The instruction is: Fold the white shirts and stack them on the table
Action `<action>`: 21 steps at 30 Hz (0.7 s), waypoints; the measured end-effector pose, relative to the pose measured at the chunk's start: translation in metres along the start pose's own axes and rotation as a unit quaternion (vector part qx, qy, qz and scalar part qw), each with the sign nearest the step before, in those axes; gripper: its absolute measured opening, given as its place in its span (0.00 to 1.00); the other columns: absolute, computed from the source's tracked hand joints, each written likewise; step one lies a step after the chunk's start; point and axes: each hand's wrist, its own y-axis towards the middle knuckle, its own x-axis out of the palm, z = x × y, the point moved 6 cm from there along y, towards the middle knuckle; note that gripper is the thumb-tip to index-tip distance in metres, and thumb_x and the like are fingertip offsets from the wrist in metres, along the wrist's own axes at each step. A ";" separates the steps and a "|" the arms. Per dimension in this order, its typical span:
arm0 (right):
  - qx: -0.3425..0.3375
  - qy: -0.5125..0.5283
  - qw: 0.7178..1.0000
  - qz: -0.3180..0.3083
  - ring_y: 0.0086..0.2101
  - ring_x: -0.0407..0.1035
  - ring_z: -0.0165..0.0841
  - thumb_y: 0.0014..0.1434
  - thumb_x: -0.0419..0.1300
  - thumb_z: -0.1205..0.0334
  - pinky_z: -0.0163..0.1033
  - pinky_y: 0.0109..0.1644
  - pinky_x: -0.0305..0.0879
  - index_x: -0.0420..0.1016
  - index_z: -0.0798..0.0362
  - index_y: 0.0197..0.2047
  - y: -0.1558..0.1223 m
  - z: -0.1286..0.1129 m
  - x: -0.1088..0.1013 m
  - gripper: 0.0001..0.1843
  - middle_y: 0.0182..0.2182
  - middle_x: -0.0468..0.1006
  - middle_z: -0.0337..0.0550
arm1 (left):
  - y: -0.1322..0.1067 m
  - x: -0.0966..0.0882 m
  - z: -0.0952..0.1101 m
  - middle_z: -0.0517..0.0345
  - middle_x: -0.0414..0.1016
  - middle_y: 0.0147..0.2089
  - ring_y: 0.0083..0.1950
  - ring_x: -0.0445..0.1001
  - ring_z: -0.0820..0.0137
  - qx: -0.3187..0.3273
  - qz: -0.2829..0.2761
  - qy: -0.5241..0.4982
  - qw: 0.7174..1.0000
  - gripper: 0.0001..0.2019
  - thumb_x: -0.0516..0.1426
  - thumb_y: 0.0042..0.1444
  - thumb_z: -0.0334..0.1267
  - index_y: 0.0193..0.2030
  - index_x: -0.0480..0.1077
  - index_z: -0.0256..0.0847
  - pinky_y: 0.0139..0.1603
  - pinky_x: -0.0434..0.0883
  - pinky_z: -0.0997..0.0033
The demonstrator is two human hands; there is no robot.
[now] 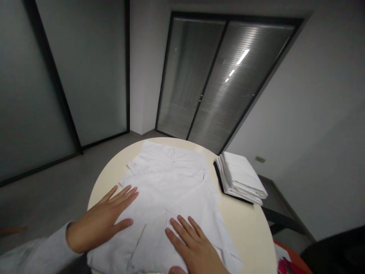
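Note:
A white shirt (168, 186) lies spread over the round table, with creases and an overlapping fold across it. My left hand (107, 213) rests palm down at the shirt's left side, fingers stretched and thumb apart. Lower down and to the right, my right hand (192, 243) lies flat on the fabric with its fingers spread; its wrist runs out of the frame at the bottom. Neither hand grips the cloth. The near end of the shirt is partly cut off by the frame's lower edge.
The cream round table (248, 232) fills the lower middle. At its right edge sits a stack of folded white cloth (242, 175) with a black layer underneath. An orange item (293, 257) and a dark shape (339, 251) are at lower right. Glass panels (82, 68) stand behind.

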 end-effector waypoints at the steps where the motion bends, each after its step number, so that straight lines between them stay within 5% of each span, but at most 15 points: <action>1: 0.008 0.022 1.000 -0.012 0.72 0.53 0.46 0.69 0.54 0.34 0.56 0.74 0.56 0.41 0.42 0.79 -0.001 0.000 -0.002 0.45 0.76 0.50 0.40 | -0.005 0.003 0.001 0.58 0.54 0.78 0.77 0.58 0.55 -0.002 -0.006 0.002 1.000 0.36 0.53 0.69 0.59 0.80 0.46 0.57 0.78 0.52 0.46; 13: 0.071 0.185 0.975 -0.103 0.75 0.42 0.47 0.71 0.52 0.36 0.65 0.77 0.43 0.41 0.37 0.79 -0.003 0.002 -0.009 0.41 0.77 0.45 0.36 | -0.007 0.000 0.000 0.59 0.57 0.77 0.76 0.61 0.53 -0.024 -0.043 0.027 0.998 0.35 0.52 0.68 0.63 0.78 0.54 0.57 0.76 0.57 0.46; 17: 0.078 0.183 0.977 -0.078 0.73 0.49 0.45 0.71 0.54 0.40 0.61 0.77 0.47 0.47 0.42 0.79 -0.008 0.001 -0.019 0.39 0.75 0.53 0.40 | 0.008 -0.013 0.003 0.59 0.69 0.72 0.71 0.68 0.54 -0.036 -0.009 0.038 0.999 0.28 0.52 0.68 0.62 0.71 0.67 0.57 0.77 0.54 0.43; 21: 0.124 0.108 0.986 0.011 0.72 0.55 0.42 0.72 0.55 0.50 0.57 0.76 0.53 0.56 0.46 0.76 -0.033 0.017 -0.034 0.33 0.72 0.62 0.43 | 0.023 -0.013 0.012 0.59 0.61 0.76 0.76 0.61 0.55 -0.019 0.016 0.053 0.998 0.29 0.50 0.71 0.59 0.75 0.61 0.55 0.77 0.52 0.44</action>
